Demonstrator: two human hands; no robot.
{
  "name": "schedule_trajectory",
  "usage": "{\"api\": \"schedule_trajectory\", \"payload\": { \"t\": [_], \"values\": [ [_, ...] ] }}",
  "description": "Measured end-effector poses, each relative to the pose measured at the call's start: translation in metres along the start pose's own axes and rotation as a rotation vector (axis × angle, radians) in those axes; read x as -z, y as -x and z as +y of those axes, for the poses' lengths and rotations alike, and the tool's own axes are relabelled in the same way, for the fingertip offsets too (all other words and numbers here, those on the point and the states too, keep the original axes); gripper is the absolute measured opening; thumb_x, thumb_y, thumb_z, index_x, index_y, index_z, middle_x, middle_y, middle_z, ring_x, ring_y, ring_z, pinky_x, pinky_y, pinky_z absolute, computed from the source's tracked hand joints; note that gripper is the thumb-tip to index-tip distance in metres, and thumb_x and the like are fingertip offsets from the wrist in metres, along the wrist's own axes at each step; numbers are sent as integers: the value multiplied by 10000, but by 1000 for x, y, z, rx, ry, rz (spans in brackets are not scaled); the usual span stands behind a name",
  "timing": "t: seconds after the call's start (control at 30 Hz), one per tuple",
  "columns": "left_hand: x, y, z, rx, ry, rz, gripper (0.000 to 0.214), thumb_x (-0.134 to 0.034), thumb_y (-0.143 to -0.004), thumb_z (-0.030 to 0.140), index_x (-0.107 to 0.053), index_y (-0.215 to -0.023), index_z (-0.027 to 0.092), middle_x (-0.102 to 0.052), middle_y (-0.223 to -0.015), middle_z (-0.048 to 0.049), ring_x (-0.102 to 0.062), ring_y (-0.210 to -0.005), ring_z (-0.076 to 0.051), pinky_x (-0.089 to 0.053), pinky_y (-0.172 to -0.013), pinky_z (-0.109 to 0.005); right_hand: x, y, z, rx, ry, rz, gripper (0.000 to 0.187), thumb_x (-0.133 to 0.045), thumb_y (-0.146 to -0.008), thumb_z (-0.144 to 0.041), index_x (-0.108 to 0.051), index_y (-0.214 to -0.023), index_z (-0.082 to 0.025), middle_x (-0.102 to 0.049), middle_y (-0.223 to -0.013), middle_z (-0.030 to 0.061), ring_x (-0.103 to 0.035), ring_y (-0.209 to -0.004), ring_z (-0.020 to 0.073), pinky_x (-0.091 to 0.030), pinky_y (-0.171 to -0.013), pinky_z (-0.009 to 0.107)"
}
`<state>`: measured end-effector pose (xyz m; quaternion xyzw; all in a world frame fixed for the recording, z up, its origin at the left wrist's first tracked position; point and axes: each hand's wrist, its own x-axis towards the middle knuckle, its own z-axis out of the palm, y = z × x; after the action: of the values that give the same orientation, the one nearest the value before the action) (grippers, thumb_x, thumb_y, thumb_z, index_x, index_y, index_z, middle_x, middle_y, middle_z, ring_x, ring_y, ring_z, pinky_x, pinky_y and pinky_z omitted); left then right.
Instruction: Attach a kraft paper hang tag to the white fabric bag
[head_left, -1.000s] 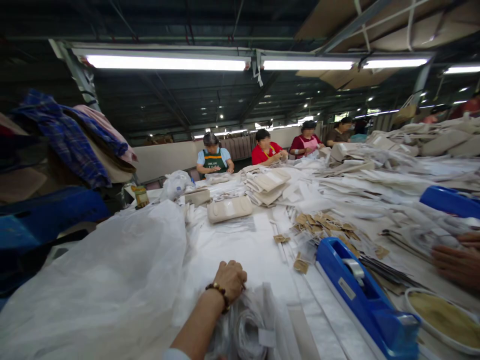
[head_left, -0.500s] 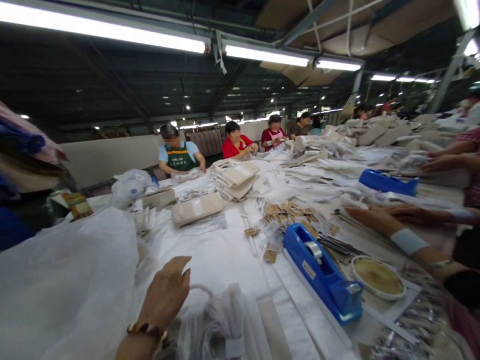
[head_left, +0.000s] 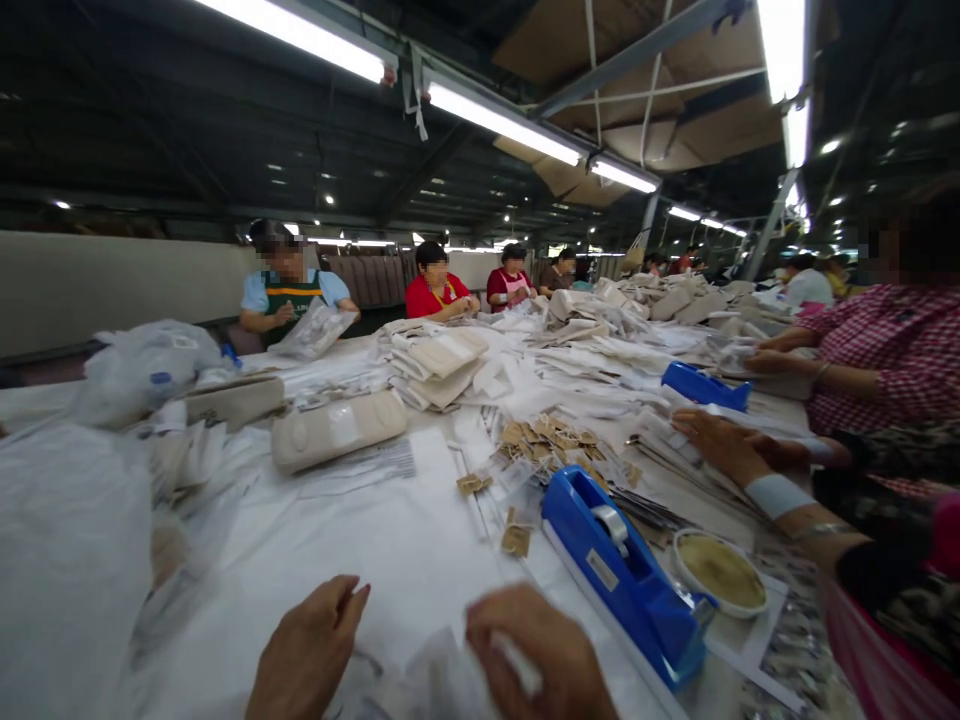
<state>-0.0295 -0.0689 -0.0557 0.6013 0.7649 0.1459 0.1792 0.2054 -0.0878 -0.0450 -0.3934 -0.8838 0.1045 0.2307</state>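
Observation:
Low over the near edge of the white-covered table, my left hand [head_left: 309, 650] reaches forward with its fingers stretched out and nothing visible in them. To its right is my right hand [head_left: 544, 650], blurred, its fingers bent downward; whether they grip anything cannot be made out. Between the two hands lies clear plastic wrapping [head_left: 436, 672], partly cut off by the bottom of the view. A blue tape dispenser [head_left: 626, 580] stands just right of my right hand. Beyond the hands are a small brown tag [head_left: 516, 535] and a pile of similar tags [head_left: 551, 440].
A folded beige fabric bundle [head_left: 339, 432] and stacked beige pieces [head_left: 442, 360] lie farther back. Plastic bags [head_left: 150, 370] crowd the left. At right are a round dish [head_left: 720, 572], a second blue dispenser [head_left: 705, 385] and a co-worker's hands [head_left: 724, 445]. Several people sit opposite.
My right hand has come into view at the bottom. My left hand is lower in the picture. The view has turned right, and the co-worker opposite has lifted a plastic-wrapped piece.

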Motion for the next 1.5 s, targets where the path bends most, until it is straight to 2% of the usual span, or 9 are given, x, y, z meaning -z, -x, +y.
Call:
{"api": "schedule_trajectory", "payload": {
  "t": [0.1,0.2,0.37,0.5,0.67,0.83,1.2,1.33,1.5],
  "values": [
    [-1,2,4,-3,4,-10,281,-300,-863,337,-554,-860,215,-662,-888,-53,-602,-886,-212,-400,-769,-302,10,-37,53,-292,176,-5,253,-363,-901,-113,-602,-981,-137,-602,-990,106,-571,-924,205,-457,-772,337],
    [-1,3,5,-7,3,19,258,-335,-865,317,-574,-857,219,-670,-898,-39,-610,-895,-197,-406,-755,-279,3,-59,88,-352,248,-120,195,-450,-837,-80,-636,-837,-140,-619,-919,99,-586,-865,196,-449,-702,279],
    [-1,4,6,5,14,25,252,-358,-869,306,-582,-916,203,-671,-868,-46,-616,-853,-196,-403,-717,-275,-19,-64,105,-410,233,-179,94,-524,-849,-145,-602,-806,-113,-610,-924,63,-562,-905,178,-444,-795,346],
    [-2,5,6,-4,63,64,263,-363,-863,305,-586,-937,187,-670,-885,-60,-611,-846,-206,-403,-711,-289,-6,-72,107,-479,85,-88,58,-553,-820,-148,-558,-766,-127,-585,-850,20,-549,-851,161,-428,-795,353],
    [-2,4,4,-44,280,203,271,-390,-820,339,-614,-878,198,-678,-898,-52,-599,-838,-209,-409,-750,-318,32,-91,90,-554,-326,-1,129,-406,-780,-137,-448,-661,-164,-534,-643,-9,-461,-546,94,-352,-506,224],
    [3,9,10,-84,857,200,310,-522,-714,430,-635,-845,172,-663,-767,-35,-596,-777,-207,-419,-735,-329,46,-100,47,-550,-781,-63,145,-454,-693,-312,-439,-692,-168,-568,-704,1,-330,-422,32,-178,-377,176],
    [9,21,25,-327,1269,-156,303,-661,-591,256,-655,-871,140,-653,-797,-32,-499,-597,-94,-363,-534,-220,6,-126,-35,-490,-1195,-203,209,-592,-570,-307,-463,-644,-160,-617,-609,8,-377,-383,27,-156,-352,171],
    [10,19,25,-342,1349,-118,165,-642,-603,210,-649,-752,140,-644,-718,-13,-531,-659,-104,-383,-602,-213,-1,-133,-48,-450,-1229,-210,195,-596,-566,-298,-459,-607,-165,-621,-629,8,-364,-358,33,-192,-348,193],
    [10,16,20,-201,1418,-10,185,-636,-649,294,-629,-664,111,-628,-571,-27,-484,-447,-80,-312,-448,-208,-12,-133,-32,-392,-1193,-130,147,-592,-635,-282,-529,-677,-156,-617,-715,7,-379,-431,48,-238,-397,209]
  ]
}}
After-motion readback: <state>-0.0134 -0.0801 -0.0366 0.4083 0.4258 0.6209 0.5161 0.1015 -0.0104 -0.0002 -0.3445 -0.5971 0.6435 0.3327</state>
